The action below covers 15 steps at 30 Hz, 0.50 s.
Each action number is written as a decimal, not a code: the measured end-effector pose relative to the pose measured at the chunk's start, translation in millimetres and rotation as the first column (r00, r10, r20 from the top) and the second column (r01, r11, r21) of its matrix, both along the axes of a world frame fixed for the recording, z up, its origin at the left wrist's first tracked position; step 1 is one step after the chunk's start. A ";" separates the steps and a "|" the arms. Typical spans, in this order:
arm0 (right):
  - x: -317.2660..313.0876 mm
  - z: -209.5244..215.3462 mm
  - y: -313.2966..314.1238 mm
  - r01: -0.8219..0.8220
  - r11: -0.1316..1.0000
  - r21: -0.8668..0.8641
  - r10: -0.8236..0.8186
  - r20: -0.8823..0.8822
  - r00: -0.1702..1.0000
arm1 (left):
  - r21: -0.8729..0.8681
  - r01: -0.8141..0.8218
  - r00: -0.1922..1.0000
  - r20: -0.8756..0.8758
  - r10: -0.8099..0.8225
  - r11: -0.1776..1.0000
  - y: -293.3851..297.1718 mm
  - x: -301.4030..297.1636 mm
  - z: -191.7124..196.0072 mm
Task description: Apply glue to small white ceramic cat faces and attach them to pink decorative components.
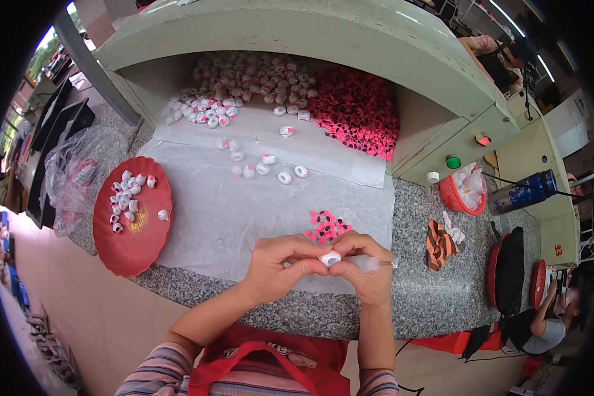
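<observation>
My left hand (277,262) and my right hand (368,280) meet over the near edge of the white sheet. Between their thumbs and fingertips they pinch a small white rounded piece (330,258) with a hollow in its face and a bit of pink on top. A whitish translucent object (365,263) is tucked in my right hand, and a thin tip sticks out past the fingers; its kind is unclear. Just beyond my fingers lies a small pile of pink and black pieces (327,226). Several loose white pieces (263,169) are scattered farther back on the sheet.
A red scalloped plate (155,254) with white pieces stands left, beside a clear plastic bag (79,165). Under the green cabinet (277,26) lie heaps of white pieces (257,76) and pink-black pieces (356,109). At right are a red basket (450,195), striped cloth (440,245) and blue bottle (525,192).
</observation>
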State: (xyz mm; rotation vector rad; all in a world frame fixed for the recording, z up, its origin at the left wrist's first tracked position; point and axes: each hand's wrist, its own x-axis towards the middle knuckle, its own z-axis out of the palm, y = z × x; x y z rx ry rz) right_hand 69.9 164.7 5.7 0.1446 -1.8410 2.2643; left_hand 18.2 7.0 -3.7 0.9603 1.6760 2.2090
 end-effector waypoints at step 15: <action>0.8 2.0 -7.9 0.045 0.999 0.006 -0.045 -0.008 0.999 | 0.029 0.026 0.995 0.093 -0.029 0.999 -1.9 2.2 2.2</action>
